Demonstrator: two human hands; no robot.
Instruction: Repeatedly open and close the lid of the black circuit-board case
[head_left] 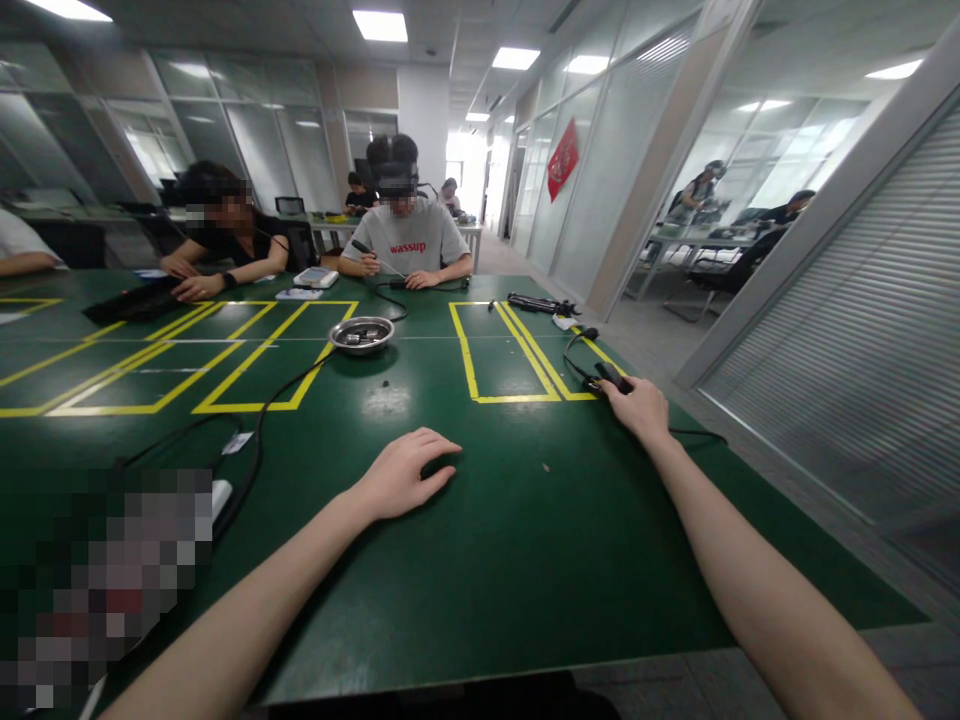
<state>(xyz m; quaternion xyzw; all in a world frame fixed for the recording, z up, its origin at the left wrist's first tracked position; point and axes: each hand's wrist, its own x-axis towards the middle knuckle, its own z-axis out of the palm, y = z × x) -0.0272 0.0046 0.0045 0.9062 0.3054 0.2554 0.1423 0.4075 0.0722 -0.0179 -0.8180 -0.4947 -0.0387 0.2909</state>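
My left hand (405,470) rests on the green table (480,560) near the middle, fingers loosely curved and apart, with nothing in it. My right hand (637,408) reaches to the right edge of the table and closes on a small black corded tool (611,377). Its black cable (574,350) loops back toward the yellow tape lines (469,360). A metal bowl (361,334) with small parts inside stands farther back, left of centre.
Two people sit across the table; one holds a corded tool, the other rests hands by a black keyboard (135,300). Another black tool (536,302) lies at the far right. A black cable (259,440) and white power strip (220,497) lie at left.
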